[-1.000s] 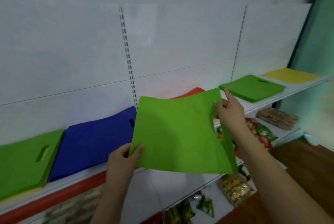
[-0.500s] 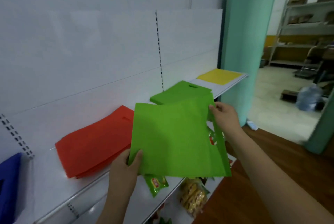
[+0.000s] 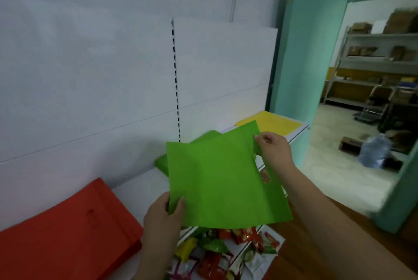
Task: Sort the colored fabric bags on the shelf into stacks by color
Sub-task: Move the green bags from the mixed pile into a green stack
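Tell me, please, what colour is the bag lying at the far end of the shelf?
Yellow: the bag lies flat there, beyond the green stack; the head view shows it.

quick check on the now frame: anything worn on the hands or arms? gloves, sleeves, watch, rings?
Nothing worn that shows. The left hand and right hand are bare, no gloves. Both forearms are uncovered as far as the frame edge, so no sleeve or cuff is in view. No watch, band or ring is visible on either wrist or on the fingers that show; some fingers are hidden behind fabric.
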### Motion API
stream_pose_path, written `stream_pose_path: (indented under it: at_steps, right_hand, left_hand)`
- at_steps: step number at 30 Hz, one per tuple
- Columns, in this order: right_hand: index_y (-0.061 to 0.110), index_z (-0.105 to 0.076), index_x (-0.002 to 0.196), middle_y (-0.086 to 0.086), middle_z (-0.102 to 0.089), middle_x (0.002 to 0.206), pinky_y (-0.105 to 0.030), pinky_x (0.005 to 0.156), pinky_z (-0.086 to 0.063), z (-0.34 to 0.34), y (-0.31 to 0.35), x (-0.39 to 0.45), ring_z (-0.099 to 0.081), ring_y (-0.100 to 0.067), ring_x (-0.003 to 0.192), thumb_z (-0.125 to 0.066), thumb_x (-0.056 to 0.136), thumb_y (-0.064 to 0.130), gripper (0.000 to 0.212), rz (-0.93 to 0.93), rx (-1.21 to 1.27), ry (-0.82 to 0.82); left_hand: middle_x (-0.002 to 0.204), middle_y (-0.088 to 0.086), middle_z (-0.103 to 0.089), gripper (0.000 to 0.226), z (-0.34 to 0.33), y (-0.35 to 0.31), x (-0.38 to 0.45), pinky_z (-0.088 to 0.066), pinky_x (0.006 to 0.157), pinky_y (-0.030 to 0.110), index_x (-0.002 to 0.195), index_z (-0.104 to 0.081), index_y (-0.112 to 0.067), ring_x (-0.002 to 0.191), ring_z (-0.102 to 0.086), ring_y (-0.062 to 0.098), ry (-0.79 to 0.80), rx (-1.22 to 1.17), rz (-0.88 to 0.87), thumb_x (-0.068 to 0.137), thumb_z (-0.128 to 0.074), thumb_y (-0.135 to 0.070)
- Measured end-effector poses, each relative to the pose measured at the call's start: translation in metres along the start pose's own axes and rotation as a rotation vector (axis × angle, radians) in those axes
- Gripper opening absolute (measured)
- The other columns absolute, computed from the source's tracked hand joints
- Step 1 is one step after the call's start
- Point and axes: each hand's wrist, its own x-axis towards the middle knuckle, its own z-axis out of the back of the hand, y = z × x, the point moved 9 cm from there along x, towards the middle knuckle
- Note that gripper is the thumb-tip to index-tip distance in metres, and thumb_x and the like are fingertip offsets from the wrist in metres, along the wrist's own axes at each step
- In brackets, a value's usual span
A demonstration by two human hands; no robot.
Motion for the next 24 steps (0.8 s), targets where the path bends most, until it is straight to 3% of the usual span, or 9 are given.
stream_pose_path:
  at_steps: [2,5,10,14,17,19,21,24]
  right_hand:
    - [0.001,-0.066,0.082,-0.023,-0.065,0.079,-0.049,0.072,-0.058,-0.013,-0.012,0.026,-0.055,-0.026,0.065,-0.060,0.096,0.024,0.027,0.000,0.001,0.029]
    - [0.007,-0.068,0.077,-0.011,-0.062,0.066,-0.052,0.072,-0.058,-0.033,-0.030,0.061,-0.056,-0.020,0.062,-0.062,0.095,0.021,0.024,-0.014,0.018,0.051]
    - [0.012,-0.068,0.076,-0.008,-0.069,0.071,-0.052,0.075,-0.056,-0.081,-0.056,0.125,-0.064,-0.034,0.071,-0.062,0.084,0.043,0.033,0.018,0.014,0.194]
    - [0.020,-0.069,0.082,0.001,-0.071,0.081,-0.037,0.080,-0.055,-0.113,-0.060,0.168,-0.068,-0.021,0.082,-0.064,0.093,0.023,0.012,0.041,0.018,0.298]
    - [0.020,-0.071,0.083,0.001,-0.073,0.083,-0.037,0.082,-0.055,-0.142,-0.067,0.199,-0.069,-0.020,0.084,-0.064,0.092,0.022,0.012,0.055,0.017,0.404]
    - [0.019,-0.071,0.082,0.001,-0.072,0.082,-0.031,0.077,-0.051,-0.162,-0.071,0.214,-0.067,-0.020,0.083,-0.063,0.093,0.022,0.014,0.077,-0.019,0.475]
    - [0.013,-0.073,0.088,-0.002,-0.072,0.086,-0.030,0.075,-0.046,-0.178,-0.075,0.224,-0.066,-0.021,0.085,-0.061,0.094,0.024,0.017,0.134,-0.098,0.525]
    - [0.010,-0.072,0.093,-0.003,-0.068,0.086,-0.029,0.070,-0.039,-0.201,-0.093,0.228,-0.063,-0.023,0.087,-0.058,0.094,0.022,0.019,0.144,-0.213,0.613]
  left_hand:
    - [0.068,0.007,-0.067,0.017,-0.012,0.005,0.016,-0.060,0.055,0.041,0.078,-0.069,-0.023,0.067,-0.067,0.025,-0.010,-0.025,0.043,0.091,-0.067,-0.012]
    - [0.079,0.007,-0.070,0.019,-0.027,0.011,0.033,-0.061,0.054,0.039,0.084,-0.069,-0.026,0.075,-0.069,0.026,-0.035,-0.046,0.092,0.092,-0.066,-0.009]
    - [0.076,0.004,-0.073,0.019,-0.041,0.020,0.059,-0.060,0.052,0.036,0.085,-0.068,-0.027,0.071,-0.070,0.021,-0.160,0.021,0.160,0.089,-0.069,-0.009]
    - [0.069,-0.005,-0.073,0.022,-0.053,0.025,0.074,-0.060,0.066,0.045,0.089,-0.064,-0.035,0.067,-0.071,0.014,-0.291,0.122,0.249,0.083,-0.074,-0.016]
    - [0.068,-0.008,-0.072,0.031,-0.062,0.023,0.078,-0.057,0.067,0.034,0.097,-0.061,-0.038,0.070,-0.069,0.011,-0.389,0.173,0.295,0.081,-0.076,-0.017]
    - [0.068,-0.004,-0.070,0.034,-0.070,0.022,0.081,-0.047,0.061,0.023,0.108,-0.061,-0.034,0.070,-0.066,0.009,-0.428,0.236,0.317,0.082,-0.076,-0.019]
    - [0.073,-0.003,-0.067,0.039,-0.078,0.020,0.080,-0.041,0.060,0.020,0.115,-0.062,-0.029,0.071,-0.063,0.008,-0.441,0.335,0.352,0.080,-0.077,-0.020]
    - [0.103,0.007,-0.059,0.067,-0.086,0.029,0.074,-0.047,0.082,0.028,0.129,-0.062,-0.012,0.089,-0.063,0.023,-0.481,0.488,0.406,0.066,-0.079,-0.028]
